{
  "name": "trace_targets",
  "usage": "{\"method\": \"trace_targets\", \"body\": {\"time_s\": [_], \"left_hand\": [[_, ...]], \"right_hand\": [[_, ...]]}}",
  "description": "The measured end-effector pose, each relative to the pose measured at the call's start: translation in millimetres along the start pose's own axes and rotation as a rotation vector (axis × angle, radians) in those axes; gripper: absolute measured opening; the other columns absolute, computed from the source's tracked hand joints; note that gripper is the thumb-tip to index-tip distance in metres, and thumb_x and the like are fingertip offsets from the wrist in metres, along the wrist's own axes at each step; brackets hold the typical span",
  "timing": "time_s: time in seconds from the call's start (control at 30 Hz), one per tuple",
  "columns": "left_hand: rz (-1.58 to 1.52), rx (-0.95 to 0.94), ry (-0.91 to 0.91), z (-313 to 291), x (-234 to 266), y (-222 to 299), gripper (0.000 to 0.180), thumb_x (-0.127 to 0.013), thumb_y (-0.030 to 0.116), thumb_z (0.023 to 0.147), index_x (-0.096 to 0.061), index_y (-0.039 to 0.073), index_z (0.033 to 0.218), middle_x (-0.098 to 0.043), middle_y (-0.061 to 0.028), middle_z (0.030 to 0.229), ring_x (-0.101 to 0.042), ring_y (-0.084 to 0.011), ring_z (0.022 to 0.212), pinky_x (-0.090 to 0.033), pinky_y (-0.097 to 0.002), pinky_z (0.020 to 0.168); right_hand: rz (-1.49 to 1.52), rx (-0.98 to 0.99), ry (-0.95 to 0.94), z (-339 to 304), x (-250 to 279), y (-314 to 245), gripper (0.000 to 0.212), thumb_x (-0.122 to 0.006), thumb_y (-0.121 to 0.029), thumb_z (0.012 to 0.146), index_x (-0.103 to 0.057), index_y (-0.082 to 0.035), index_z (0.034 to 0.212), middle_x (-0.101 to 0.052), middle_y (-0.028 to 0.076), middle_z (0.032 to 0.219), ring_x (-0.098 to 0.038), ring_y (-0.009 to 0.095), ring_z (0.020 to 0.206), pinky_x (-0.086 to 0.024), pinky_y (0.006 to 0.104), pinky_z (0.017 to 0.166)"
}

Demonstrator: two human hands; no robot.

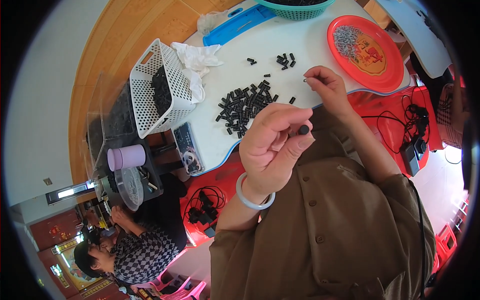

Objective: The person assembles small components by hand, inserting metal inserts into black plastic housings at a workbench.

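My left hand (270,150), with a pale bangle at the wrist, is raised close to the view. Its thumb and fingers pinch a small black cylindrical piece (303,130), round end showing. Farther right, the fingertips of my right hand (330,92) are closed on a tiny metallic piece (305,80), too small to make out fully. A pile of similar black cylindrical pieces (242,107) lies on the white table (220,145) beyond my left hand. Smaller groups of black pieces (286,61) lie farther back. A red tray (395,75) holds many small silvery metal parts (346,40).
At left stand a white perforated basket (142,112) with black parts, crumpled white tissue (197,57) and a phone (187,150). Behind are a blue tray (240,27) and a green basket (300,11). Cables (415,117) lie on a red stool. Another person (145,255) sits at left.
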State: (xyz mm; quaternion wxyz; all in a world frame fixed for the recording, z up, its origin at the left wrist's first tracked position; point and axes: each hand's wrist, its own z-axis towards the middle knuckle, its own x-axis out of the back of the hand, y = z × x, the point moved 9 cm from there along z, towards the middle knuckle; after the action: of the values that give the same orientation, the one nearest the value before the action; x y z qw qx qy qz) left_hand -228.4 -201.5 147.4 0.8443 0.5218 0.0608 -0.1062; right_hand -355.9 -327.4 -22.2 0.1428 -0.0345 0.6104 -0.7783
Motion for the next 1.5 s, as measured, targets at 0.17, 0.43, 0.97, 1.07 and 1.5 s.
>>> {"method": "trace_targets", "body": {"time_s": [0.17,0.43,0.97,1.07,1.5], "left_hand": [[-0.090,0.114,0.079,-12.3,13.5,-10.8,0.025,-0.068,-0.006,0.081,-0.061,-0.005,0.105,-0.058,-0.0091,0.100,-0.055,-0.0103,0.078,-0.045,-0.0203,0.068],[-0.242,0.254,0.286,-30.8,41.5,-30.2,0.017,-0.065,0.004,0.087,-0.057,-0.001,0.102,-0.058,-0.0089,0.082,-0.054,-0.0151,0.065,-0.049,-0.0320,0.059],[-0.424,0.478,0.218,-50.4,24.3,-57.6,0.013,-0.055,0.004,0.092,-0.055,0.000,0.104,-0.061,-0.0119,0.084,-0.052,-0.0134,0.059,-0.049,-0.0321,0.059],[-0.388,0.550,0.188,-59.7,21.2,-70.5,0.030,-0.053,0.011,0.096,-0.054,-0.003,0.123,-0.061,-0.0100,0.085,-0.052,-0.0125,0.062,-0.049,-0.0307,0.062],[-0.377,0.673,0.182,-72.8,15.7,-105.7,0.021,-0.056,0.010,0.095,-0.057,-0.002,0.113,-0.061,-0.0084,0.088,-0.052,-0.0122,0.065,-0.050,-0.0301,0.066]], "right_hand": [[0.438,-0.195,-0.100,-12.6,-17.8,-34.5,0.014,-0.063,-0.006,0.088,-0.064,-0.001,0.101,-0.062,0.001,0.087,-0.051,0.007,0.069,-0.043,0.0211,0.063],[0.666,-0.119,-0.308,-29.8,-54.1,-114.3,0.014,-0.061,-0.007,0.090,-0.063,0.001,0.102,-0.061,0.004,0.087,-0.052,0.009,0.070,-0.044,0.0218,0.063],[1.074,-0.695,-0.250,-51.4,-77.9,-38.4,0.015,-0.055,-0.021,0.093,-0.057,-0.006,0.096,-0.054,0.004,0.077,-0.049,0.012,0.060,-0.036,0.0250,0.049],[1.023,-0.816,-0.136,-57.2,-67.2,-16.0,0.016,-0.055,-0.019,0.091,-0.057,-0.004,0.096,-0.052,0.003,0.078,-0.046,0.013,0.060,-0.034,0.0240,0.047],[1.008,-0.577,0.134,-6.1,43.1,-28.5,0.017,-0.051,-0.019,0.093,-0.055,-0.003,0.093,-0.051,0.003,0.078,-0.043,0.012,0.060,-0.034,0.0230,0.048]]}}
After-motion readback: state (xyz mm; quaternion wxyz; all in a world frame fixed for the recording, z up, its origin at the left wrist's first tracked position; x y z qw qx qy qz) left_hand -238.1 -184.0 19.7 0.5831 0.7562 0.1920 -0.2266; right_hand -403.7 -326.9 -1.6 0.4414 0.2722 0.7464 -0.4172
